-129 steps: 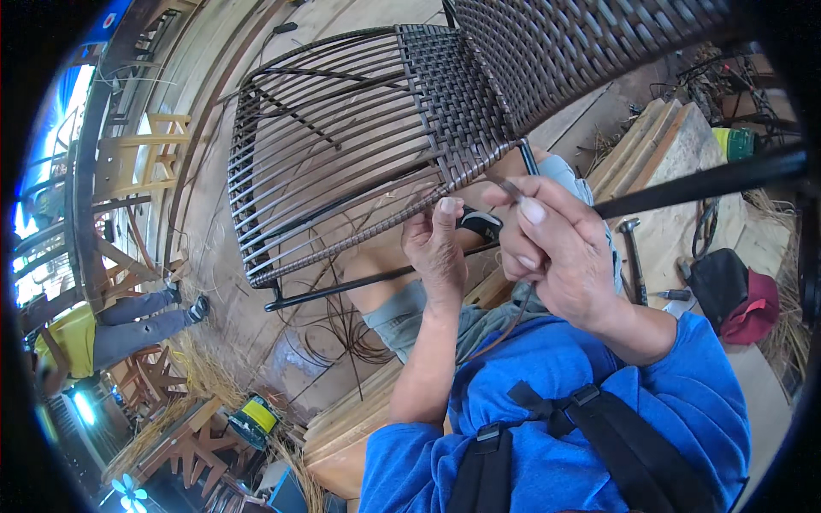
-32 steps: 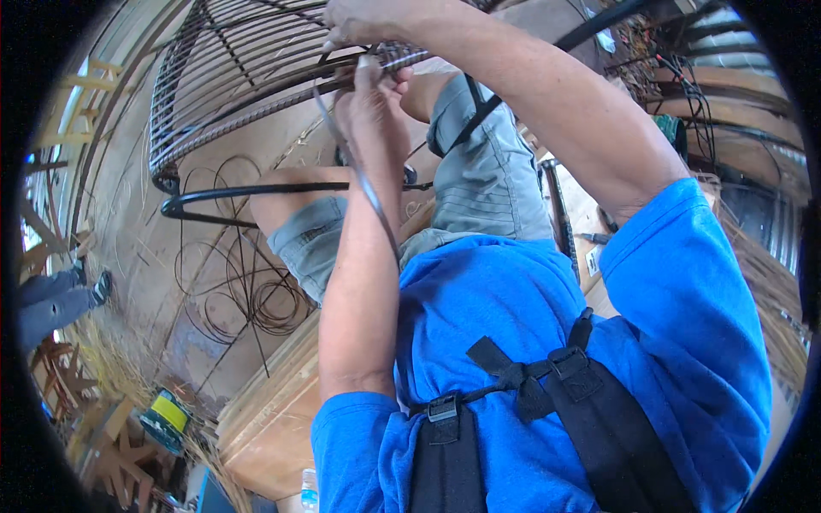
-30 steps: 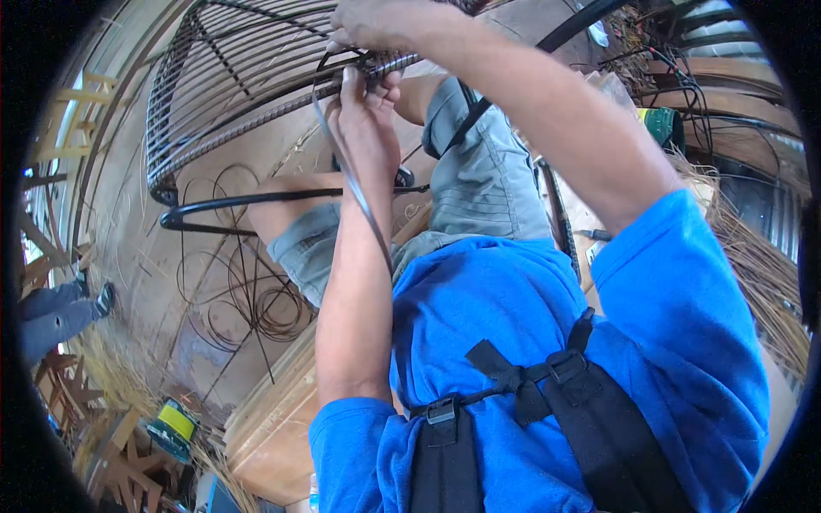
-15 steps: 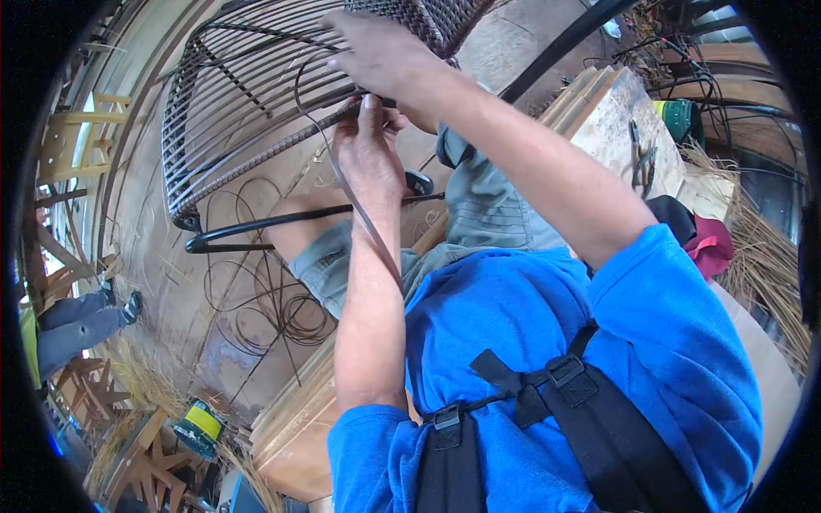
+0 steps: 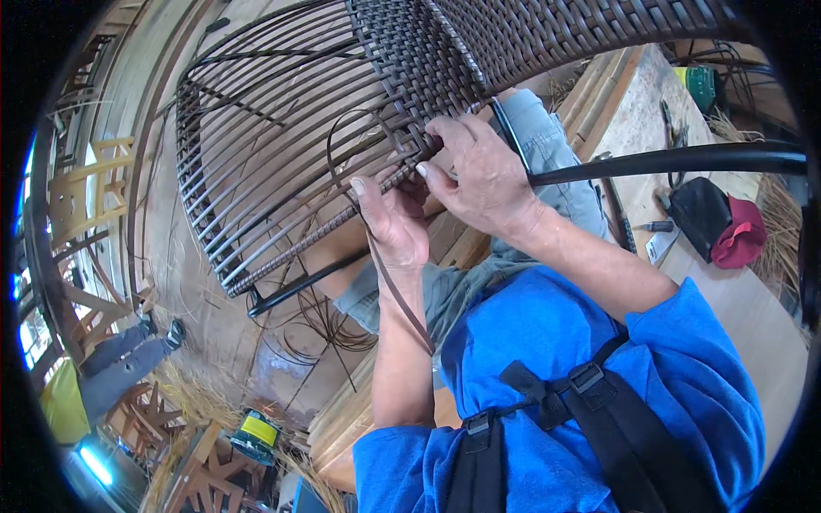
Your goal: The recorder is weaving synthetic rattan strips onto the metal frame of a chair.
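A partly woven brown wicker chair (image 5: 410, 64) lies tilted before me. Its dense weave meets a section of bare parallel strands (image 5: 274, 145). My left hand (image 5: 398, 227) is closed at the wrapped edge rail (image 5: 316, 235), thumb up against a flat brown strip (image 5: 389, 282) that trails down along my forearm. Part of that strip loops over the strands. Beside it, my right hand (image 5: 492, 179) pinches the corner where the weave meets the rail; its fingertips partly hide what lies between them. A black tube leg (image 5: 676, 162) extends right, past my right wrist.
Coiled brown strips (image 5: 321, 338) lie on the floor at left. Wooden boards (image 5: 599, 103) flank me, with hand tools (image 5: 671, 128) and a black and maroon cap (image 5: 727, 227) at right. A green and yellow tub (image 5: 256, 436) stands lower left, near another person's legs (image 5: 128, 355).
My right hand has come down from over the strands to the weave's corner at the rail. The chair has shifted, showing more of its woven part. My left hand stays at the rail.
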The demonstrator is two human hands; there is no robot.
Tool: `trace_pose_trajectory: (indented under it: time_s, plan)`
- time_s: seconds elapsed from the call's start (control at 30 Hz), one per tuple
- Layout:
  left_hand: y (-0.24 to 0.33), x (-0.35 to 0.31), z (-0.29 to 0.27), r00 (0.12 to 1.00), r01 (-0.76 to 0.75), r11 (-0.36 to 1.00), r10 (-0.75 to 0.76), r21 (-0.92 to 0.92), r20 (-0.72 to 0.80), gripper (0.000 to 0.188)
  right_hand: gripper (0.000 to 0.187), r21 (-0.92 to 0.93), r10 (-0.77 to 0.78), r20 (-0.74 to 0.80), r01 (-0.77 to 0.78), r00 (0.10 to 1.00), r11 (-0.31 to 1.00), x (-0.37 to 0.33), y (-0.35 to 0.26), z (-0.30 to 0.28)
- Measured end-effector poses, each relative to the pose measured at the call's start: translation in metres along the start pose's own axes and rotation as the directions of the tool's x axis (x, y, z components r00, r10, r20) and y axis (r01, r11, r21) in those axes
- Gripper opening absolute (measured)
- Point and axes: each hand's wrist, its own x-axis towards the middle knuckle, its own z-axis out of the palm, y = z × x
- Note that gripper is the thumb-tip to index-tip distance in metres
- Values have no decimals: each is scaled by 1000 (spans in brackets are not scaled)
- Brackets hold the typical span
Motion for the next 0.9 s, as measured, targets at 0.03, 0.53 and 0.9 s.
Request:
trace_pose_trajectory:
  time_s: [0.03,0.53,0.9]
  plan:
    - [-2,3,-3,999,-11,1000,11,5,40,77,47,-33,57,71,-55,996,998,1,-5,-4]
    - [-14,5,-18,985,40,997,-49,59,165,81,42,-147,146,106,-130,984,980,6,-20,0]
    - [45,-35,-68,887,113,350,-457,930,63,24,35,-77,185,137,-175,973,982,5,-11,0]
